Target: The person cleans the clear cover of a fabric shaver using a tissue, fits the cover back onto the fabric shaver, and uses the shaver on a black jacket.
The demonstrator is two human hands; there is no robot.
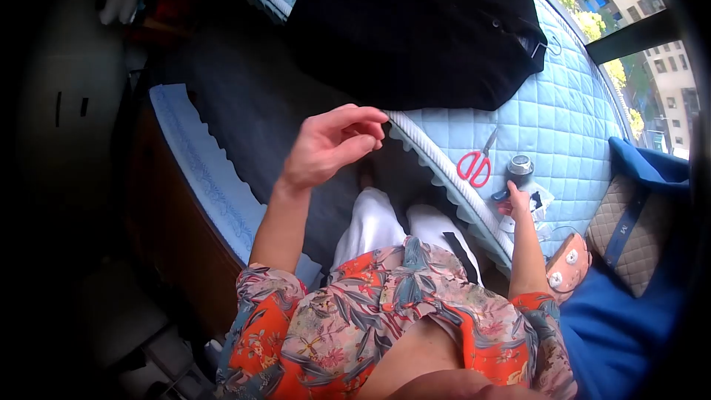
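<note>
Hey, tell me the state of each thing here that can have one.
Black garment: spread on light-blue quilted cover, hanger hook showing.
Red-handled scissors: lying flat, blades look closed.
Dark round-topped object: open or shut unclear.
Left hand: raised, fingers curled.
Right hand: by that object, grip unclear.
Window: open or shut unclear.

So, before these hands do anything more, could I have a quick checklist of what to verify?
1. Scissors lying on the light blue quilted cover: ok.
2. Scissors apart from both hands: ok.
3. Black garment spread out on the cover: ok.
4. Left hand, raised, thumb and fingers close together; anything thin held: cannot tell.
5. Right hand, close to the round container; grip on anything: cannot tell.
</note>
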